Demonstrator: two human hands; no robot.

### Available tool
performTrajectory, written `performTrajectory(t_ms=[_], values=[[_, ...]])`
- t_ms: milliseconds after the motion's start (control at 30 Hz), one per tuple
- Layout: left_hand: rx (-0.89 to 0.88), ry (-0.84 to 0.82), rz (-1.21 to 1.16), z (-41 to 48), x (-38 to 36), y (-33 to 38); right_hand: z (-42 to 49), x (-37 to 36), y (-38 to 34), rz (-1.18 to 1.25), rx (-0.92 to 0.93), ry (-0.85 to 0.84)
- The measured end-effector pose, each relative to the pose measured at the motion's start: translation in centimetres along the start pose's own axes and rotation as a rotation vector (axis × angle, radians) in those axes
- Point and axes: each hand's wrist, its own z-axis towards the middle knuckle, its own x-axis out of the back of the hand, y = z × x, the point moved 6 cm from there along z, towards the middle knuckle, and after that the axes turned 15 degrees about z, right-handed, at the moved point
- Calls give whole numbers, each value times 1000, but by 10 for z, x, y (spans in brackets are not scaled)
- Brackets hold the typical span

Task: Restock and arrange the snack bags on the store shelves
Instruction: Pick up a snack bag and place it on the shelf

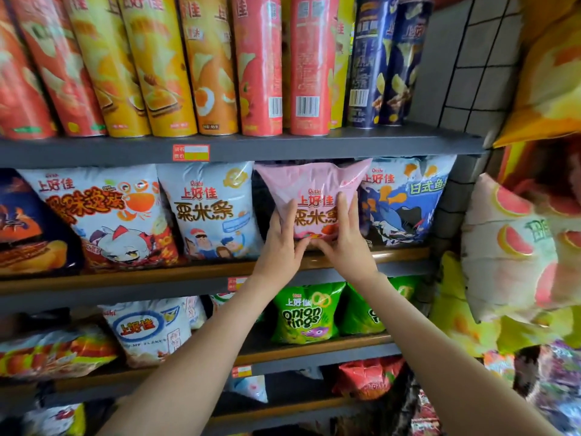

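item: pink snack bag (314,199). location: middle shelf (157,278), upright, wedged between a pale blue bag (213,212) and a dark blue bag (402,202).
handling: judged light, air-puffed, slick soft film; contents crush easily.
hold: left hand (281,243) and right hand (345,243) lie on its lower front, fingers straight, slightly apart, pressing. thumbs possibly under the bottom seam, unclear. best taken low at both sides, gently.
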Motion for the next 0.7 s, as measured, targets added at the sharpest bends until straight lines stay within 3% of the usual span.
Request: performTrajectory(t_ms=[267,433,567,700], values=[[143,-290,74,28,-6,-11,29,-12,11,12,-151,-113],[153,-325,129,36,2,-14,44,-31,19,63,-205,-190],[113,-379,174,36,-5,-24,56,-31,26,-82,-277,-132],[115,-377,273,46,-10,-21,63,-37,15,-316,-123,-123]])
